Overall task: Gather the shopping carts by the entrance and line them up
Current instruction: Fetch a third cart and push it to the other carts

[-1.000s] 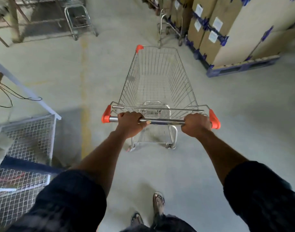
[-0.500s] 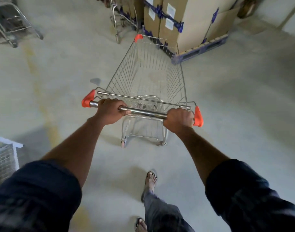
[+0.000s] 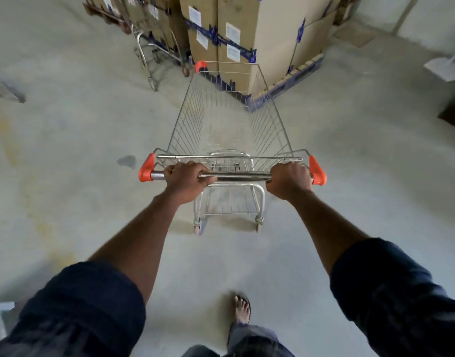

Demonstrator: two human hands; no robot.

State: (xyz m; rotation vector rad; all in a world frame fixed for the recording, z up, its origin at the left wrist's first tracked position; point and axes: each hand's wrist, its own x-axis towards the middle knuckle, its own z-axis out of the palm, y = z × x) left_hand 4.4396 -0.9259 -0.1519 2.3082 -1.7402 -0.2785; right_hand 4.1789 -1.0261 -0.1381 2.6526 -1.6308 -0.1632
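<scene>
An empty wire shopping cart (image 3: 229,124) with orange corner caps stands in front of me on the concrete floor. My left hand (image 3: 186,180) grips the left part of its metal handle bar (image 3: 240,177). My right hand (image 3: 289,180) grips the bar near the right orange end cap. The cart's nose points at the corner of a stack of cardboard boxes (image 3: 249,39). A second metal cart (image 3: 157,51) stands farther back on the left, against the boxes.
The boxes rest on a blue pallet (image 3: 285,85) just ahead of the cart's front right. Part of another metal frame (image 3: 4,90) shows at the left edge. A white flat object (image 3: 445,68) lies at the right. Open floor spreads left and right.
The cart and my view have swung to the right and rolled forward. The boxes and pallet are now straight ahead and closer. The white mesh cage at the left has left the view.
</scene>
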